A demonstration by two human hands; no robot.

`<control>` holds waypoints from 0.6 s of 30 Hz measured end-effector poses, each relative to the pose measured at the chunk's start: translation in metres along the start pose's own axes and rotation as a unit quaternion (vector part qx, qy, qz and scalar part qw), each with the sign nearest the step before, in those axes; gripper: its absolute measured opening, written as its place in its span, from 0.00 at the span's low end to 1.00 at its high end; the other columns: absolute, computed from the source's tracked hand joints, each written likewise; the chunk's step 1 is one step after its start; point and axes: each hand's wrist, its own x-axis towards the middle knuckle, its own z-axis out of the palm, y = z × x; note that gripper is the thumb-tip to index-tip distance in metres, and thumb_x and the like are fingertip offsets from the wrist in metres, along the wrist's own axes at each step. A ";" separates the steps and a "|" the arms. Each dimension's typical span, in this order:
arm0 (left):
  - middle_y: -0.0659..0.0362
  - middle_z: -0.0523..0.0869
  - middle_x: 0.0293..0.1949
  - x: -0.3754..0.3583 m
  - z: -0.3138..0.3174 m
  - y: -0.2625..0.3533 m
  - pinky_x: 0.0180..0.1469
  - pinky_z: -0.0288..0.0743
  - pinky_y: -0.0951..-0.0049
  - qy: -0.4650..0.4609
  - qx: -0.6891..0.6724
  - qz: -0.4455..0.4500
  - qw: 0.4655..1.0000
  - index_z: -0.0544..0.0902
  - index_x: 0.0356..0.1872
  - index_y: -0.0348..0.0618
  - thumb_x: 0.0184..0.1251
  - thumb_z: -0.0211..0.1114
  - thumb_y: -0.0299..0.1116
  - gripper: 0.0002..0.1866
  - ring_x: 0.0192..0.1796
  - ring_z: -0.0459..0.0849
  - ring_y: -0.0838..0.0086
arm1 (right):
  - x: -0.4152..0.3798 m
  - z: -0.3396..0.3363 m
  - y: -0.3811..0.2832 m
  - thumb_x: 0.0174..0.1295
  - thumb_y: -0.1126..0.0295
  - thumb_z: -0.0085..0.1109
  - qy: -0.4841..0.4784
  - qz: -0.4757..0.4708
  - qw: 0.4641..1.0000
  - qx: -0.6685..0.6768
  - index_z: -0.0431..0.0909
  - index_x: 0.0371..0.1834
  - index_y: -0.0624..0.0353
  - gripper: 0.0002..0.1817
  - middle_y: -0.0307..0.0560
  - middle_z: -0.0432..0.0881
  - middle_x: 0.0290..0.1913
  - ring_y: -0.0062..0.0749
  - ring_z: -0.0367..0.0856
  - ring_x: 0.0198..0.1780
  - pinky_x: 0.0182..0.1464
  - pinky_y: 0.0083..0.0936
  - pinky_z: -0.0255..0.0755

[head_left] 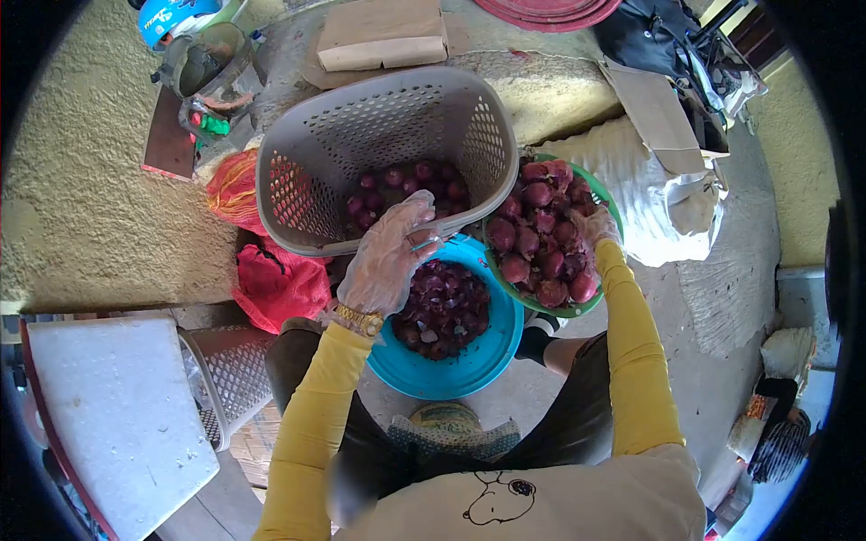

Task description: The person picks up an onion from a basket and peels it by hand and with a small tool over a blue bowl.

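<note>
My left hand (388, 257), in a clear plastic glove, is over the near rim of the grey-brown perforated basket (374, 126). Something thin shows at its fingers, too small to name. Red onions (410, 185) lie at the bottom of that basket. My right hand (595, 225), also gloved, rests on the right side of a heap of red onions (538, 236) in a green basin (606, 185); its fingertips are partly lost among the onions. Between my knees stands a blue basin (433, 383) with dark onion skins (440, 311) in it.
Red mesh sacks (280, 284) lie left of the basket. A white foam lid (117, 419) and another perforated basket (236, 379) are at the left. Behind stands a cardboard box (383, 34); a white sack (631, 189) lies right. Another person (780, 437) is at the far right.
</note>
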 end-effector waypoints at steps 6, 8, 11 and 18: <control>0.53 0.77 0.64 0.000 -0.001 -0.002 0.67 0.77 0.64 0.001 0.007 0.006 1.000 0.71 0.72 0.41 0.82 0.56 0.35 0.22 0.60 0.80 0.65 | 0.025 -0.004 0.022 0.56 0.35 0.68 -0.004 0.045 0.999 0.025 0.79 0.62 0.72 0.47 0.68 0.81 0.64 0.57 0.79 0.67 0.69 0.41 0.72; 0.54 0.77 0.66 -0.002 0.003 0.002 0.67 0.77 0.64 -0.003 0.049 0.005 0.999 0.71 0.72 0.40 0.82 0.56 0.34 0.22 0.61 0.80 0.66 | 0.028 -0.007 0.036 0.58 0.38 0.69 0.020 0.000 0.994 0.104 0.87 0.49 0.68 0.37 0.62 0.89 0.49 0.50 0.89 0.49 0.50 0.42 0.81; 0.55 0.76 0.69 -0.004 0.006 0.001 0.68 0.77 0.64 -0.042 0.219 0.073 0.972 0.71 0.72 0.41 0.81 0.58 0.32 0.22 0.62 0.80 0.66 | 0.050 -0.011 0.062 0.64 0.45 0.69 -0.148 0.020 0.936 0.318 0.86 0.55 0.58 0.29 0.49 0.90 0.37 0.31 0.84 0.29 0.30 0.29 0.77; 0.58 0.73 0.72 -0.013 0.036 -0.001 0.70 0.73 0.64 -0.118 0.124 0.024 0.985 0.69 0.75 0.42 0.75 0.65 0.31 0.29 0.64 0.78 0.72 | -0.155 -0.063 -0.068 0.67 0.47 0.62 -0.368 -0.224 0.799 0.420 0.84 0.50 0.55 0.23 0.34 0.80 0.28 0.17 0.64 0.19 0.21 0.18 0.57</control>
